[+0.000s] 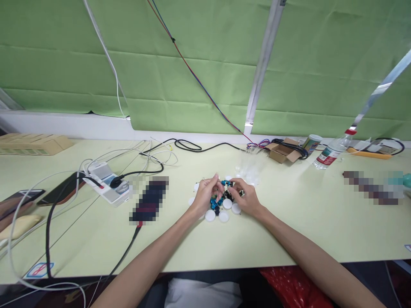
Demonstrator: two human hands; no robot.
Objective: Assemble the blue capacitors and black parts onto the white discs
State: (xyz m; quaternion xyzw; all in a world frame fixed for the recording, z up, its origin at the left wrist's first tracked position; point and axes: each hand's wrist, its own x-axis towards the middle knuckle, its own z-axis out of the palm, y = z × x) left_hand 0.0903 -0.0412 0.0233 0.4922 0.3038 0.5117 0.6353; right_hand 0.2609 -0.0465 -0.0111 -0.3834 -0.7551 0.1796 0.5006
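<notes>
My left hand (207, 193) and my right hand (244, 195) meet over the middle of the table. Between their closed fingertips is a small shiny blue part (226, 183), too small to identify, which both hands appear to pinch. Below the fingers lies a pile of similar blue pieces (215, 202) with some black pieces (227, 196) among them. Round white caps (224, 217) lie around this pile, some partly covered by my hands. Just behind my right hand are several clear plastic containers (248, 164), hard to make out.
To the left a blurred-out phone (149, 201) lies beside a white power strip (107, 184) with tangled cables. At the back right are an open cardboard box (282, 153), a canister (311, 144) and a water bottle (332, 152). The table's front edge runs beneath my forearms.
</notes>
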